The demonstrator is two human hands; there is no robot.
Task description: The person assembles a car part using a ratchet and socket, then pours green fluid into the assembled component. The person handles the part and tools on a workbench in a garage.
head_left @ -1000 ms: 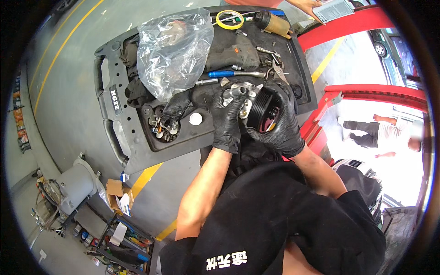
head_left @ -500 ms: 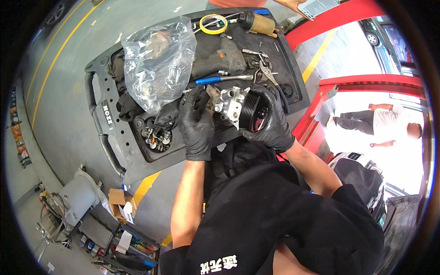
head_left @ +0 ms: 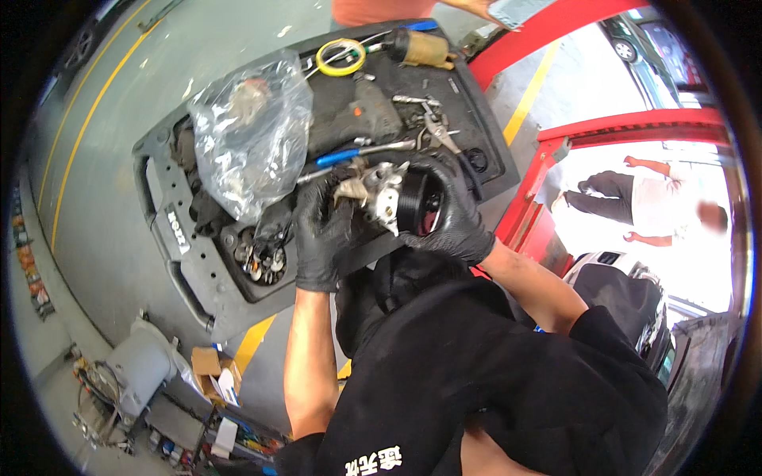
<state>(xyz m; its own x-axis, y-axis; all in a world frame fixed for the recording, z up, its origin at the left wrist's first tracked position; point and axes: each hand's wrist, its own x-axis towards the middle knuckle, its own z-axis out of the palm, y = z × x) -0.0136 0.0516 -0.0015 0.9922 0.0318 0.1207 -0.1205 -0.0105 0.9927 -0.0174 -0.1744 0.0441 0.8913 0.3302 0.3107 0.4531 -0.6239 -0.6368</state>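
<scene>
My right hand (head_left: pixel 459 216), in a black glove, is wrapped round the black ribbed pulley of a silver metal pump (head_left: pixel 386 198). The pump is held up over the near edge of the black work surface, its bare metal housing facing left. On its left side, my left hand (head_left: pixel 319 242), also gloved in black, is closed with curled fingers on a crumpled brownish rag (head_left: pixel 353 187). The rag lies against the housing. How the left fingertips meet the rag is partly hidden.
Just beyond my hands lie a blue-handled ratchet (head_left: pixel 357 152), pliers (head_left: pixel 440 133) and a power tool (head_left: pixel 357 119). A clear plastic bag (head_left: pixel 250 143) covers the left side, near a recess of fasteners (head_left: pixel 263 260). Yellow tape (head_left: pixel 340 57) and a brownish canister (head_left: pixel 421 49) sit at the back.
The view has shifted, so the bench appears further left. The pump has turned slightly, and the rag, closer to my left fingers, shows more plainly against the housing. My right hand keeps its grip.
</scene>
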